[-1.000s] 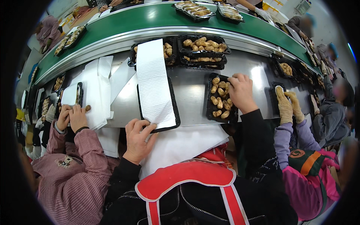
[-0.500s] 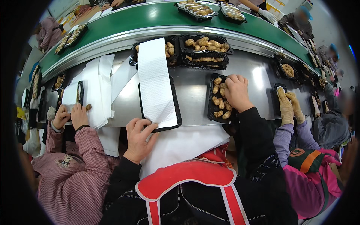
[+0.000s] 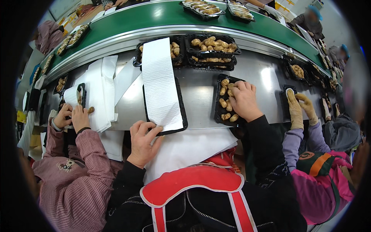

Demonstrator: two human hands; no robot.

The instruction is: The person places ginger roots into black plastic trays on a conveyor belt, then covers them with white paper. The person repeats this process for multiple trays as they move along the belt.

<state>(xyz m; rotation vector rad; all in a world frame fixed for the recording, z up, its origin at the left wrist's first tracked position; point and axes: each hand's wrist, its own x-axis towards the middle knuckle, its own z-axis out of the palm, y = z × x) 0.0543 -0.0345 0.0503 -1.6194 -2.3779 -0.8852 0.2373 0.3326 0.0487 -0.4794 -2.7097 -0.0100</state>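
Left hand (image 3: 145, 144), lower centre: thumb and forefinger appear to pinch the near end of a long white textured paper sheet (image 3: 160, 85), laid over a black rectangular plastic tray (image 3: 182, 110). Right hand (image 3: 244, 101), right of centre: fingers curled over knobbly brown tubers (image 3: 223, 103) in a second black plastic tray (image 3: 218, 96); fingertips hidden, grip cannot be told. Progress, judged: sheet laid, overhanging the far rim, no tubers on it; second tray's tubers loose, uncovered.

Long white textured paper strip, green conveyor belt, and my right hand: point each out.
Long white textured paper strip (image 3: 160, 83), head view: middle of its face.
Green conveyor belt (image 3: 154, 17), head view: bare surface.
Right hand (image 3: 245, 101), head view: its back.
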